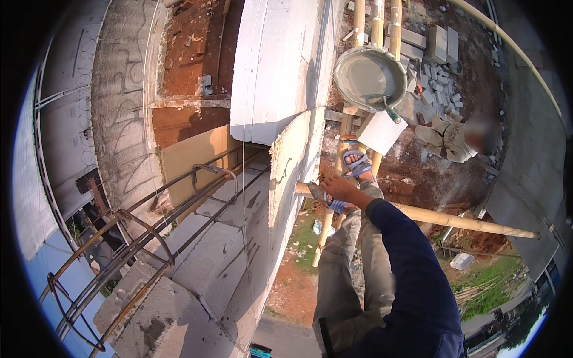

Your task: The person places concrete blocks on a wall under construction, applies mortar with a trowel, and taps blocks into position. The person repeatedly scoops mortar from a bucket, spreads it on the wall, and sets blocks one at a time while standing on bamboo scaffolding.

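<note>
My right hand [341,187] reaches from a dark blue sleeve to the outer face of the wall, beside the lower edge of a plywood board [285,158]. Its fingers are bent together at that edge; what they hold, if anything, is too small to make out. My left hand is out of the picture. The board stands against the end of the white block wall [268,65], next to a gap where a cage of steel reinforcing bars [146,232] lies. Just beyond my sandalled feet [357,162] is a pale block [382,132].
A round tub of grey mortar [370,77] with a green-handled trowel [393,114] sits on bamboo poles [378,24]. A bamboo crossbar [465,221] runs right from the wall. Far below, another person [447,136] is near scattered blocks [439,83] on red soil.
</note>
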Tool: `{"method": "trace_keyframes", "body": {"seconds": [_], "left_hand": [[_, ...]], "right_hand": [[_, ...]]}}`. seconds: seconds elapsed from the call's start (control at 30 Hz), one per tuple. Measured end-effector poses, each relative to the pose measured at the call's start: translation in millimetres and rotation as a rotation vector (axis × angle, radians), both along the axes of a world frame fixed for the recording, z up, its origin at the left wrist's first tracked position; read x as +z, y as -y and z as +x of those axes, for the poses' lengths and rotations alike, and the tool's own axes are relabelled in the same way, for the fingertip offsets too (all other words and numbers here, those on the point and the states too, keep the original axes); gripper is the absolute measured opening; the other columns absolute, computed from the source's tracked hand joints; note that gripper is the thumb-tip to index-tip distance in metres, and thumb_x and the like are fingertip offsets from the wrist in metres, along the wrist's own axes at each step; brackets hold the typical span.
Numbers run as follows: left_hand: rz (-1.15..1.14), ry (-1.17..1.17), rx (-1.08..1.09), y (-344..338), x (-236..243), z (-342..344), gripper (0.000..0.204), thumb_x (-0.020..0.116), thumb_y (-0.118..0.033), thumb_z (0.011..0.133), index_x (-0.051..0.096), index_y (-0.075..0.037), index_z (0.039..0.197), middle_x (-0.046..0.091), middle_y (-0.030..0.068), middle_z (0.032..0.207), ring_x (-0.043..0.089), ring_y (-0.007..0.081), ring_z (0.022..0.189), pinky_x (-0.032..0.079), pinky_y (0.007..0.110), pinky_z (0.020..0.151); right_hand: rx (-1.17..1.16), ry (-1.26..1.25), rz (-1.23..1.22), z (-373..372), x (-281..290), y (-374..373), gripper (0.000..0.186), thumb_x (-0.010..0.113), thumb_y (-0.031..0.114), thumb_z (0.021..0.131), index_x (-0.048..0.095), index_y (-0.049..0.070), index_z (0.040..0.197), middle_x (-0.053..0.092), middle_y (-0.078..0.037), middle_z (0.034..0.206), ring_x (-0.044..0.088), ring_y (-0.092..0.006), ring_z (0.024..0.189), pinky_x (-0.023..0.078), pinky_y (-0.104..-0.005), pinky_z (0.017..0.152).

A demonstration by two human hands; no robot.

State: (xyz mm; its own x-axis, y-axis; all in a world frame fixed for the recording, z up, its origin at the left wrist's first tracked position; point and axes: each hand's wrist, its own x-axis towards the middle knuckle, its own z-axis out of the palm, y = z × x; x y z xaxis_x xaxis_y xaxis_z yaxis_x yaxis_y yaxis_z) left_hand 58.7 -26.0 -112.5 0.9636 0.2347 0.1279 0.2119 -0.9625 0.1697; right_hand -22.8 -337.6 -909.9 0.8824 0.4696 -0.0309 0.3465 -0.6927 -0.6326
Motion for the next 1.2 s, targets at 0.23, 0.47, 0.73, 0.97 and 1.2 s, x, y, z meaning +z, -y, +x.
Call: {"method": "trace_keyframes", "body": {"seconds": [0.23,0.47,0.73,0.97,1.2], "left_hand": [[-0.295,0.087,0.013,-25,127,-54,0.112,0.093,-0.048,0.070,0.046,-0.001,0.160,0.045,0.0224,0.164,0.046,0.0364,0.150,0.036,0.048,0.123],[-0.075,0.082,-0.062,-25,139,-69,0.103,0.101,-0.027,0.056,0.060,-0.004,0.148,0.048,0.0233,0.161,0.045,0.0418,0.150,0.040,0.052,0.121],[-0.076,0.160,-0.166,-9,128,-50,0.091,0.100,-0.032,0.061,0.062,-0.001,0.139,0.060,0.0206,0.148,0.042,0.0399,0.151,0.034,0.054,0.127],[-0.115,0.239,-0.170,-18,118,-58,0.092,0.098,-0.036,0.065,0.060,-0.001,0.141,0.057,0.0155,0.148,0.042,0.0377,0.149,0.038,0.051,0.125],[-0.113,0.298,-0.195,-19,115,-53,0.087,0.097,-0.030,0.066,0.058,0.004,0.136,0.054,0.0154,0.148,0.042,0.0378,0.149,0.036,0.051,0.126]], "right_hand": [[-0.290,-0.287,0.061,-16,200,70,0.020,0.067,0.016,0.094,0.072,0.010,0.113,0.073,-0.016,0.096,0.073,-0.0381,0.096,0.058,-0.0522,0.080],[-0.588,-0.339,-0.107,-66,473,123,0.034,0.070,0.034,0.102,0.068,0.000,0.103,0.070,-0.025,0.081,0.070,-0.0431,0.073,0.052,-0.0512,0.066],[-0.423,-0.363,0.435,-8,712,99,0.033,0.057,0.031,0.109,0.066,-0.001,0.109,0.050,0.003,0.074,0.041,-0.0044,0.062,0.029,-0.0290,0.053],[0.045,0.062,0.744,57,941,-10,0.047,0.049,0.037,0.116,0.050,-0.006,0.134,0.056,-0.005,0.077,0.048,-0.0078,0.053,0.045,-0.0252,0.050],[0.327,0.097,-0.055,76,956,-50,0.039,0.055,0.027,0.114,0.055,-0.003,0.139,0.062,-0.018,0.078,0.059,-0.0229,0.067,0.047,-0.0428,0.063]]}}
